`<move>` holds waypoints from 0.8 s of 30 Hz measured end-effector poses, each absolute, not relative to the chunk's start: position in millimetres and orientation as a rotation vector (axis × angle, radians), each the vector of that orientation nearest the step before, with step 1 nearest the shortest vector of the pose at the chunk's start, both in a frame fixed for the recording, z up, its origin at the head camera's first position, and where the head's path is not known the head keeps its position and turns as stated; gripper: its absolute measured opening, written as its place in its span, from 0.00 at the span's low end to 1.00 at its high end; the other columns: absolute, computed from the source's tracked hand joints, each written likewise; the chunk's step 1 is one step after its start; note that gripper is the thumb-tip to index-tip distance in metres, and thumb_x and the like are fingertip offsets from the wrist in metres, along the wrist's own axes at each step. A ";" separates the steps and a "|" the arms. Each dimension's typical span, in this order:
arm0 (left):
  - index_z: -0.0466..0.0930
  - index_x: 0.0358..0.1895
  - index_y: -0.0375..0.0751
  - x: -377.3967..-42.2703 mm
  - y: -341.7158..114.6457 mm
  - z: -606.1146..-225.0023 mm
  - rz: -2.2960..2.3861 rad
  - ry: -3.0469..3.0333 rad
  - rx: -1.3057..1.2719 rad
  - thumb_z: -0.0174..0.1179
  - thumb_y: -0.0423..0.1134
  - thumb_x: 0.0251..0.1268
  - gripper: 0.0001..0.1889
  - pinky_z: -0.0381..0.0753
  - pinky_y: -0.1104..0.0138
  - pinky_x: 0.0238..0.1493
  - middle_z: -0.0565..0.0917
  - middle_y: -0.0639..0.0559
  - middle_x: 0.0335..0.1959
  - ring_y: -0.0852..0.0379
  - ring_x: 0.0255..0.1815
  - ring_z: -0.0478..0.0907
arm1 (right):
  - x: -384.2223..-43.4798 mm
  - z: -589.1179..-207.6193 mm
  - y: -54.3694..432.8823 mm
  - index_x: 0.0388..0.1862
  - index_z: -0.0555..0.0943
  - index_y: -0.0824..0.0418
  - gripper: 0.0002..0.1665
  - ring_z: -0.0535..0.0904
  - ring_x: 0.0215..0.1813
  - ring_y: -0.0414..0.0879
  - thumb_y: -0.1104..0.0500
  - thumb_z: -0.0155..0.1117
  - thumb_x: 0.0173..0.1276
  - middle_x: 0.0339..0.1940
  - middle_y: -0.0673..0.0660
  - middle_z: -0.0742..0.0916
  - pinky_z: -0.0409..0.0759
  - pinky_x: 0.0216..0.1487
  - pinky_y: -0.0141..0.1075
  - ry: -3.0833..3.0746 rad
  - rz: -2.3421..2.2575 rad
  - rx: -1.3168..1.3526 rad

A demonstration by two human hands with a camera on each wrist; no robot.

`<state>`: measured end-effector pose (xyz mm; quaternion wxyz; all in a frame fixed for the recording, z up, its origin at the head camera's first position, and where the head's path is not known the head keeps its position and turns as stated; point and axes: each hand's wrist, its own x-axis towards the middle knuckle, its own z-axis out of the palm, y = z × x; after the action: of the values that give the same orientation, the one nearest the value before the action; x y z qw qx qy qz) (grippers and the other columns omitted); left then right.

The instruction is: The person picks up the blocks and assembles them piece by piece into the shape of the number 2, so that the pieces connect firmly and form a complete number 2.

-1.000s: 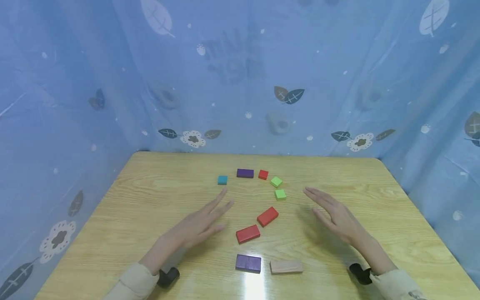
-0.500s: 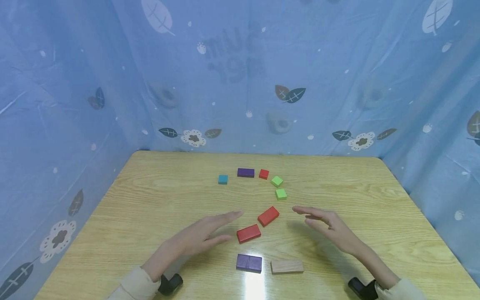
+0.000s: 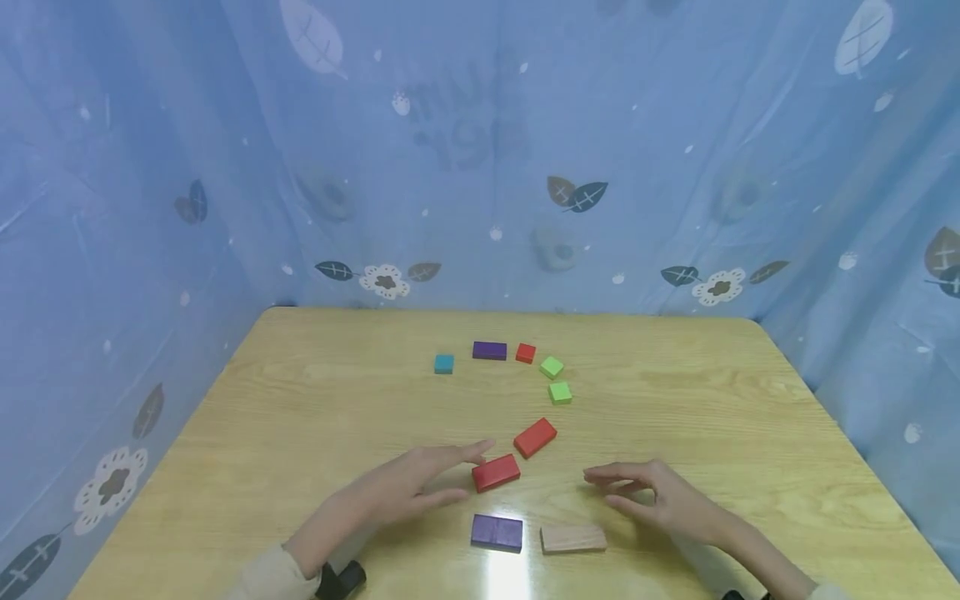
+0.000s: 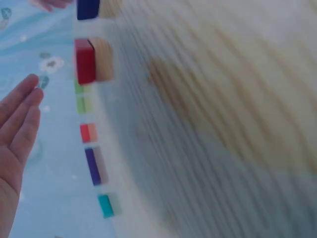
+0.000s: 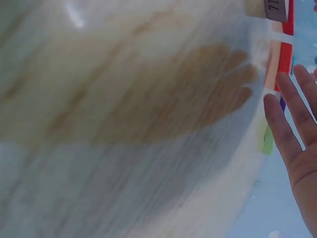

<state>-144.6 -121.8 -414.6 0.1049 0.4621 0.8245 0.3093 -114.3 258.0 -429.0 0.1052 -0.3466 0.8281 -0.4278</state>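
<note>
My left hand [image 3: 408,487] hovers with loosely extended fingers, its index fingertip overlapping the edge of the nearer red block [image 3: 496,473] in the head view. Another red block [image 3: 536,438] lies just beyond it at a slant. On the other side, my right hand [image 3: 660,500] is held over the table, fingers relaxed and nothing in them. Closest to that hand is a plain wooden block [image 3: 573,538], with a purple block [image 3: 497,532] left of it. In the left wrist view the fingers [image 4: 25,114] are straight; in the right wrist view the fingers [image 5: 292,109] are spread.
Farther back on the wooden table [image 3: 315,400] lie a teal block [image 3: 444,364], a long dark purple block [image 3: 490,351], a small red block [image 3: 526,353] and two light green blocks, one behind [image 3: 552,367] the other. A blue patterned curtain [image 3: 480,167] surrounds the table's back and sides.
Both hands have drawn back toward the near side of the table and their fingers have lowered. The left fingertips moved from beside the teal block to the nearer red block. The blocks stay put.
</note>
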 end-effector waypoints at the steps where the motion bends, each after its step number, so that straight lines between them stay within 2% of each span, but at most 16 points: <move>1: 0.52 0.75 0.59 -142.2 -120.3 -415.1 0.916 2.414 1.372 0.50 0.44 0.74 0.30 0.66 0.56 0.66 0.63 0.57 0.72 0.59 0.69 0.64 | -113.2 -430.2 258.5 0.61 0.75 0.67 0.20 0.81 0.55 0.47 0.64 0.55 0.72 0.56 0.61 0.83 0.81 0.49 0.36 2.401 -1.266 -1.025; 5: 0.52 0.76 0.56 -135.1 -113.0 -414.4 0.929 2.367 1.410 0.53 0.44 0.72 0.32 0.68 0.59 0.66 0.63 0.58 0.72 0.60 0.67 0.66 | -111.2 -433.1 259.7 0.61 0.75 0.69 0.20 0.80 0.56 0.48 0.64 0.54 0.73 0.56 0.64 0.82 0.81 0.49 0.35 2.311 -1.278 -1.028; 8: 0.61 0.72 0.49 -132.6 -107.9 -414.7 0.895 2.367 1.459 0.57 0.44 0.70 0.30 0.71 0.63 0.63 0.70 0.57 0.67 0.61 0.63 0.70 | -110.7 -432.8 259.2 0.61 0.74 0.69 0.21 0.78 0.58 0.47 0.61 0.56 0.73 0.57 0.65 0.81 0.81 0.50 0.37 2.299 -1.255 -1.001; 13: 0.76 0.59 0.41 -130.3 -100.8 -420.3 0.766 2.389 1.578 0.62 0.46 0.64 0.22 0.73 0.71 0.58 0.80 0.56 0.55 0.64 0.56 0.75 | -109.8 -432.1 258.1 0.61 0.75 0.67 0.24 0.76 0.60 0.44 0.54 0.57 0.72 0.58 0.61 0.81 0.80 0.52 0.39 2.378 -1.110 -0.968; 18: 0.79 0.55 0.43 -125.2 -95.0 -426.3 0.607 2.453 1.588 0.67 0.50 0.58 0.24 0.73 0.75 0.55 0.80 0.58 0.51 0.68 0.52 0.75 | -109.1 -432.2 257.7 0.60 0.77 0.66 0.22 0.77 0.59 0.46 0.54 0.58 0.72 0.57 0.59 0.82 0.80 0.52 0.38 2.452 -1.033 -1.029; 24: 0.80 0.52 0.45 -117.6 -88.1 -430.4 0.442 2.564 1.592 0.70 0.50 0.52 0.24 0.72 0.82 0.41 0.79 0.60 0.42 0.73 0.37 0.72 | -107.8 -432.4 257.2 0.59 0.77 0.66 0.22 0.77 0.58 0.46 0.55 0.59 0.71 0.56 0.59 0.83 0.81 0.51 0.37 2.476 -1.020 -1.067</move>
<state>-117.6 -88.1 -430.4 0.0456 0.5214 0.8398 0.1446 -107.8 257.2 -432.4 0.1289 -0.3671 0.8518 -0.3508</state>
